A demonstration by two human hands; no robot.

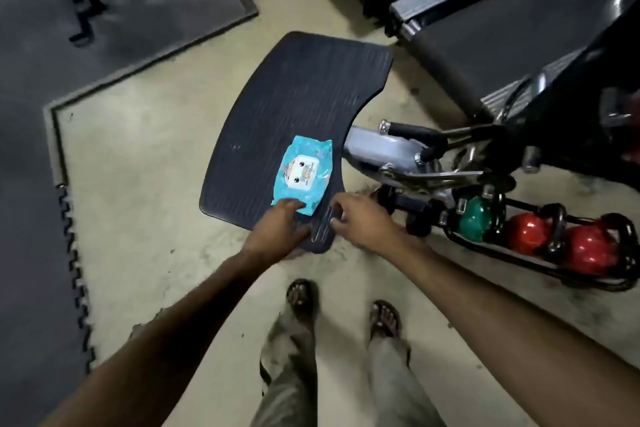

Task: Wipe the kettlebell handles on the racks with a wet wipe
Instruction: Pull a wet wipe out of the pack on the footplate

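- Two bare hands reached forward and down over a dark ribbed platform (298,97), a curved slab raised above the pale floor (138,166).
- One blue wipe pack (303,174) lay flat on the platform's near part, its white flap lid facing up and shut.
- Left hand (280,230) rested on the platform's near edge, its fingertips (294,206) touching the near end of the pack; the grip was loose, fingers extended, not closed around anything.
- Right hand (363,222) hovered just beside the pack, at the platform's near right corner, its fingers curled but holding nothing; whether they touched the platform could not be told.
- Three kettlebells sat in a low black rack (540,263) to the right, well apart from both hands: a green one (476,218) nearest, then a red one (528,232), then a second, larger-looking red one (588,250).
- Their dark handles (554,229) stood upright between the balls; no wipe was on them.
- Behind the rack stood a grey machine frame (377,149) with a black-sleeved bar (412,131).
- Treadmill decks (485,21) lay at the upper right, dark mats (31,149) at the left.
- Two sandalled feet (343,308) stood on the floor below the hands.
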